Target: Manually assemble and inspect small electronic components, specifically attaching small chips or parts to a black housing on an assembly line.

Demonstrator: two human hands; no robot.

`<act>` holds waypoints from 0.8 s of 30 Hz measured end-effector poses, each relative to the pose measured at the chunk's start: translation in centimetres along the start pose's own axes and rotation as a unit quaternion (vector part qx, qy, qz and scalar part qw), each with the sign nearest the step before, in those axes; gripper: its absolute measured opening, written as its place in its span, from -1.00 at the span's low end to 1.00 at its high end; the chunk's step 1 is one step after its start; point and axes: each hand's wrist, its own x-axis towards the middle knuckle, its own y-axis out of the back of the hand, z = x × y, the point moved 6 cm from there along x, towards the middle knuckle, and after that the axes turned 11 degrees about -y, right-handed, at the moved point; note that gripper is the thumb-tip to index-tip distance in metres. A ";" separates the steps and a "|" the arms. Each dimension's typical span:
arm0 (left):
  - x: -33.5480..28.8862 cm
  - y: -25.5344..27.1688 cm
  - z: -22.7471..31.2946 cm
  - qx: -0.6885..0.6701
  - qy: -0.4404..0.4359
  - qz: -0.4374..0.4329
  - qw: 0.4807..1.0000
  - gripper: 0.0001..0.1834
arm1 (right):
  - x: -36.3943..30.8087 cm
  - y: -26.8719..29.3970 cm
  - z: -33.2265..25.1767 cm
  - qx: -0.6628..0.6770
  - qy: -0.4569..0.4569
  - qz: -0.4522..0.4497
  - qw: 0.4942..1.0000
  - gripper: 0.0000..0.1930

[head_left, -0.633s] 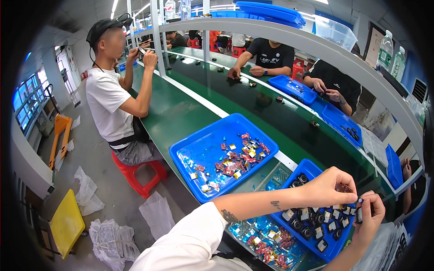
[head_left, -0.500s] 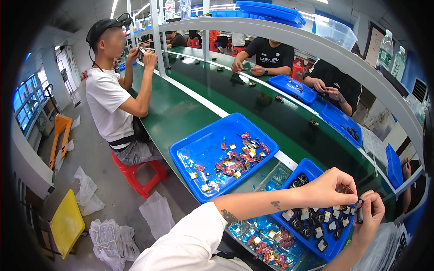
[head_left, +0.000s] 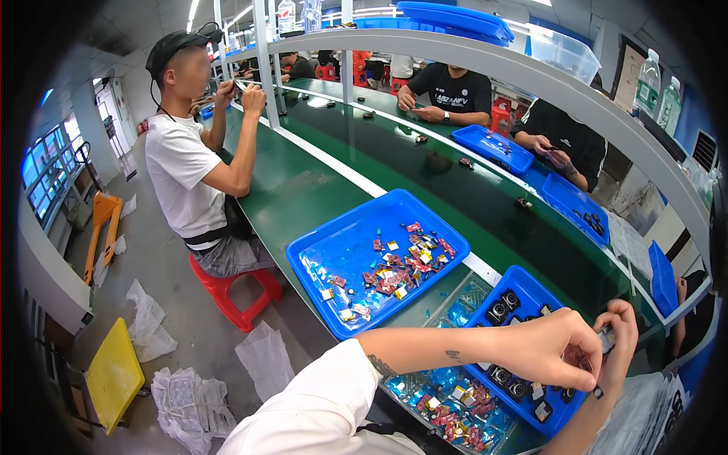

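My left hand (head_left: 547, 347) is above the right end of a blue tray (head_left: 497, 282), its thumb and fingers pinching a small reddish-brown circuit board (head_left: 579, 358). Close against it, my right hand (head_left: 625, 331) grips a small black part with a silvery face (head_left: 606, 339); the fingers hide most of it. Beneath both hands, the tray holds several black round-faced modules (head_left: 499, 312) and dark cases with pale faces. Beside it, a clear bin holds loose red boards with silver-and-yellow cells (head_left: 455, 413) among blue film.
A larger blue tray (head_left: 311, 254) of red boards and cells stands on the green bench. Past a white rail (head_left: 334, 165) runs a dark conveyor with small parts. A grey shelf frame (head_left: 485, 51) arches overhead. A seated co-worker (head_left: 182, 152) is at left; others sit opposite.
My left hand has moved slightly down, tilting over the tray with the board. My right hand has risen slightly and turned, showing the part's silvery face. Parts on the conveyor shifted slightly left.
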 end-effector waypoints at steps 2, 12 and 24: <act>0.2 0.4 -0.4 0.021 0.005 0.018 1.000 -0.86 | 0.6 0.2 1.3 -0.043 0.016 0.002 0.999 -0.86; 0.6 1.3 -0.6 0.038 0.014 0.058 0.998 -0.84 | 2.6 4.2 3.7 -0.204 0.031 0.033 0.978 -0.73; 0.9 3.4 -1.6 0.201 -0.035 0.175 0.963 -0.87 | -0.3 0.1 1.2 -0.068 0.074 -0.024 0.995 -0.71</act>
